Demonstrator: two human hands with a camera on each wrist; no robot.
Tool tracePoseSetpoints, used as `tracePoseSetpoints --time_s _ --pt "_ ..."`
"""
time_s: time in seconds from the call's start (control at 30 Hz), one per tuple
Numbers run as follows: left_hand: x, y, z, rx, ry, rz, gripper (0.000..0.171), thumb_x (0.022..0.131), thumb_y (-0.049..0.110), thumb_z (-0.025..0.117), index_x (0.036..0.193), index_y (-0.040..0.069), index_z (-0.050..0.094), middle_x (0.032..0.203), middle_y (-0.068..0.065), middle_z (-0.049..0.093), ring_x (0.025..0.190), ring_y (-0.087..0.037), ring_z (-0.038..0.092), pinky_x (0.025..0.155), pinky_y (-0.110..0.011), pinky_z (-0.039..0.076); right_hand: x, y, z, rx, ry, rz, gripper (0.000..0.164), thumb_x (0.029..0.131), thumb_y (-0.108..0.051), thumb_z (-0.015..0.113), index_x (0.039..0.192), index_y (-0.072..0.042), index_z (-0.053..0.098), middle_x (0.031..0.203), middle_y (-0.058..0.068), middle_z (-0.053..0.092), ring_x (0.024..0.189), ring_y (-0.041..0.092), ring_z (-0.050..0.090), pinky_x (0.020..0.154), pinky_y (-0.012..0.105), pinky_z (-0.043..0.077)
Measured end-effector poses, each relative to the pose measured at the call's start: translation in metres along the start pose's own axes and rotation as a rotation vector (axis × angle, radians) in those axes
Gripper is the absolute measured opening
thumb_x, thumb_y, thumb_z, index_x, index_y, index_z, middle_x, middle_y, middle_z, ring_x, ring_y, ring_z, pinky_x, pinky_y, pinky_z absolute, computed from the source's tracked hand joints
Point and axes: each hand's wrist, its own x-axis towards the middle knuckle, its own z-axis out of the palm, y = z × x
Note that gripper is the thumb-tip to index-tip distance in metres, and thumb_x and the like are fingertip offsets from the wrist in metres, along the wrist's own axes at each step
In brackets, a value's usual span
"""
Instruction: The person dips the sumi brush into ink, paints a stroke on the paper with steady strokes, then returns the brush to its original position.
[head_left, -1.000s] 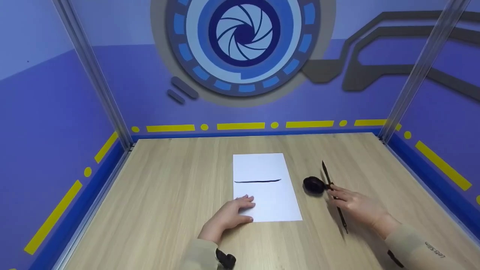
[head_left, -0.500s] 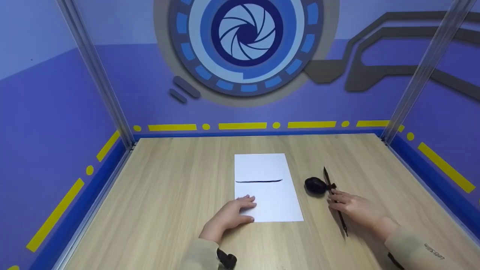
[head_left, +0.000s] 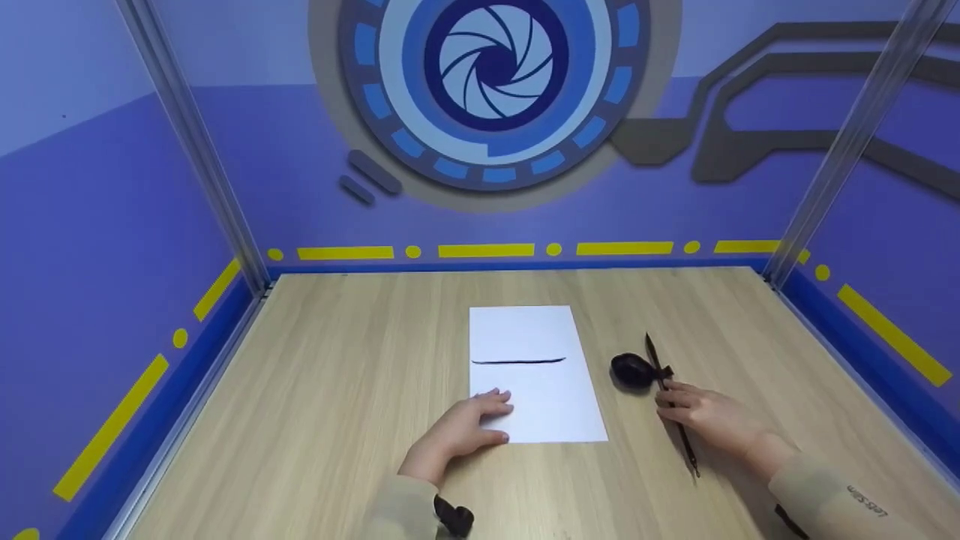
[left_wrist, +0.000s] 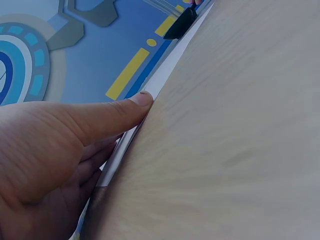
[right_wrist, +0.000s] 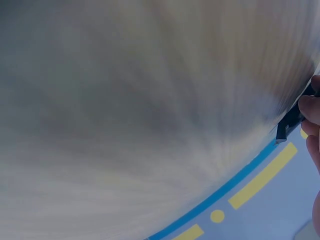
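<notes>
A white sheet of paper [head_left: 536, 405] lies on the table with one black horizontal stroke [head_left: 519, 362] across it. My left hand [head_left: 457, 435] rests on its lower left part, thumb and fingers spread apart; the left wrist view shows the thumb [left_wrist: 120, 112] at the paper's edge. To the right stands a small round black dish [head_left: 632, 371] with a short handle. A thin dark writing brush [head_left: 683, 439] crosses that handle, tip pointing away from me. My right hand [head_left: 720, 424] has its fingers at the brush, pinching it just behind the handle; the thumb is hidden in the head view.
The wooden table [head_left: 337, 375] is bounded by blue printed walls [head_left: 262, 165] at the back and both sides. Metal posts [head_left: 195, 142] stand at the back corners. A black strap [head_left: 454, 517] is on the left wrist.
My right hand and the brush have shifted slightly toward me, so the brush tip sits closer to the dish. Over the last half second the brush has turned a little. The left hand stays put.
</notes>
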Motion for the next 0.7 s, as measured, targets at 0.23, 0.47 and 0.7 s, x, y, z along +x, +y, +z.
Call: tracePoseSetpoints --time_s 0.23,0.47,0.7 --pt "0.0004 -0.0008 -0.0005 -0.009 0.001 0.007 0.049 0.093 0.021 0.076 0.139 0.010 0.065 0.159 0.000 0.051 0.154 -0.028 0.037 0.128 -0.053 0.028 0.0008 0.0005 0.0012 -0.024 0.006 0.006 0.044 0.066 0.005 0.078 0.108 -0.010 0.079 0.116 0.010 0.075 0.106 0.033 0.072 0.082 0.041 0.063" --pt "-0.0012 0.0003 -0.0001 0.017 0.007 0.006 0.049 0.092 0.022 0.077 0.138 0.011 0.066 0.159 0.000 0.051 0.154 -0.027 0.038 0.128 -0.051 0.031 0.0010 -0.0004 0.0018 -0.012 0.036 0.007 0.043 0.066 0.006 0.080 0.106 -0.009 0.079 0.114 0.010 0.075 0.105 0.034 0.072 0.080 0.042 0.063" --pt "-0.0021 0.0003 0.0004 0.021 0.010 0.001 0.049 0.093 0.024 0.077 0.139 0.012 0.066 0.159 0.001 0.051 0.154 -0.026 0.038 0.128 -0.050 0.030 -0.0002 -0.0006 0.0026 0.009 0.046 0.013 0.046 0.066 0.006 0.079 0.109 -0.010 0.078 0.116 0.010 0.074 0.106 0.035 0.071 0.082 0.042 0.062"
